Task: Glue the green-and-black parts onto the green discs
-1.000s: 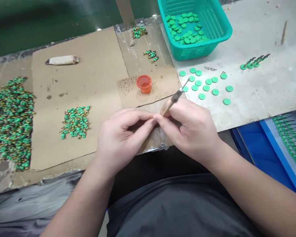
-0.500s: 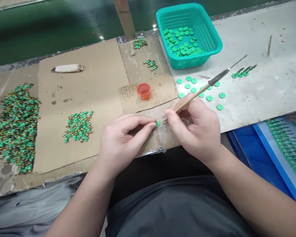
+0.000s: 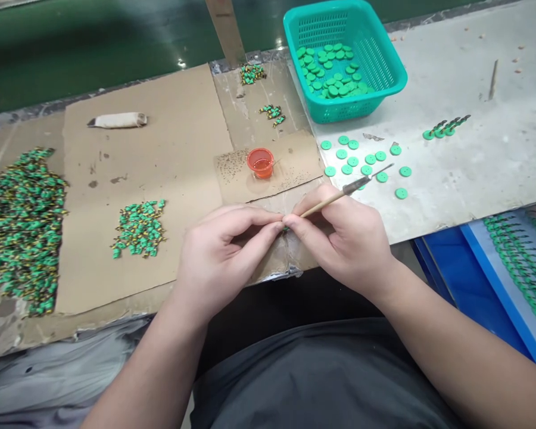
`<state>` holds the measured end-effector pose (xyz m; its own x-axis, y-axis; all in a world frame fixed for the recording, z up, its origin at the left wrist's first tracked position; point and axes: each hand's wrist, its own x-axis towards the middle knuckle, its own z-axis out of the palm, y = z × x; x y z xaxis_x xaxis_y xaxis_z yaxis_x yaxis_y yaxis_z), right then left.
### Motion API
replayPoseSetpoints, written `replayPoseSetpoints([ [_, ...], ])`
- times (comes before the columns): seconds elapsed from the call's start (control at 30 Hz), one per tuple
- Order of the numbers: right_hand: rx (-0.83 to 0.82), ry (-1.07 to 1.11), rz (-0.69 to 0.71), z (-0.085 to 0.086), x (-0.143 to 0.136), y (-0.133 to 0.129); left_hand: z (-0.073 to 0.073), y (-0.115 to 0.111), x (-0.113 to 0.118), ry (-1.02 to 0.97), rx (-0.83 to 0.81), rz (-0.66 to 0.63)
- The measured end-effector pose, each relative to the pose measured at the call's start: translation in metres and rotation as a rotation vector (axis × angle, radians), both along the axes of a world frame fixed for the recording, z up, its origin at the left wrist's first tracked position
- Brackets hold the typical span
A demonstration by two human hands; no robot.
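Observation:
Between thumb and forefinger, my left hand (image 3: 227,253) pinches a small green disc (image 3: 286,229), mostly covered by fingertips. My right hand (image 3: 346,241) is closed on a thin wooden-handled tool (image 3: 324,203), whose dark collar and metal tip point up and right. Its fingertips meet those of my left hand at the disc. Beyond the hands, a small red cup (image 3: 261,163) stands on a piece of cardboard (image 3: 295,146). Green discs with small holes (image 3: 370,159) lie loose on the table right of the cup.
A teal basket (image 3: 355,108) holds more green discs. Small green-and-yellow pieces form a large heap (image 3: 24,232) at left and a smaller pile (image 3: 139,229) on cardboard (image 3: 192,119). A wrapped stick (image 3: 118,121) lies behind. Three discs with dark twisted stems (image 3: 439,133) are at right.
My right hand has moved left to the disc, and its fingertips now meet my left ones. The tool has come down and left with it. My left hand has stayed almost still.

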<state>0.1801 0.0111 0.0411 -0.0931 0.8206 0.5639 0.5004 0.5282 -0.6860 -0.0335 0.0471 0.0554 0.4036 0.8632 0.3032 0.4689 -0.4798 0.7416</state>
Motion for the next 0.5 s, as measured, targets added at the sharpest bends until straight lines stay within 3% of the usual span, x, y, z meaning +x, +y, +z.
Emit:
replayPoseSetpoints([
  [0.5, -0.129, -0.171, 0.097, 0.023, -0.006, 0.005, 0.002, 0.001, -0.001, -0.024, -0.008, -0.023],
])
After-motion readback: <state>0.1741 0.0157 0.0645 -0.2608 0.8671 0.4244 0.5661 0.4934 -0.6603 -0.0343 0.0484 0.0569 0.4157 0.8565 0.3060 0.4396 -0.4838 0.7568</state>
